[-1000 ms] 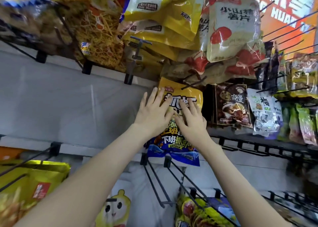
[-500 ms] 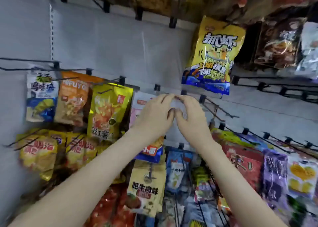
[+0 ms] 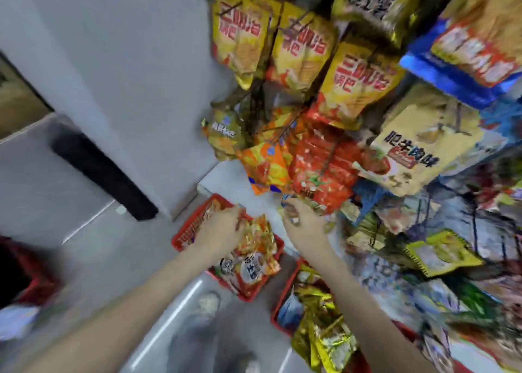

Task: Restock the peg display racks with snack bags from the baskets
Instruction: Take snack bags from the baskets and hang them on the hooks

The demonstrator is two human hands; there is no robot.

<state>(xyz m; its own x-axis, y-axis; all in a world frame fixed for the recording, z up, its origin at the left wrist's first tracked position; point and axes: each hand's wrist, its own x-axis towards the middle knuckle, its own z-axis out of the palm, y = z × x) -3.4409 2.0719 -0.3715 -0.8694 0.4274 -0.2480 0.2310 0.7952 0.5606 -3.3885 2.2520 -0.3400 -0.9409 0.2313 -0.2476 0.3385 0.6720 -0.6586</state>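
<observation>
A person leans over a grey floor (image 3: 84,259). Yellow crisp bags (image 3: 358,81) hang on the dark wire pegs (image 3: 230,8) of a display rack at the upper right of the frame. At centre sits a red plastic basket (image 3: 183,238) heaped with orange and red foil snack bags (image 3: 255,248). The left hand (image 3: 223,228) reaches into it, fingers bent onto the bags; blur hides whether they grip one. The right hand (image 3: 303,221), just right of the basket, has curled fingers; I cannot tell whether they hold anything. A second red basket (image 3: 278,302) of yellow packets (image 3: 319,341) lies lower right of centre.
</observation>
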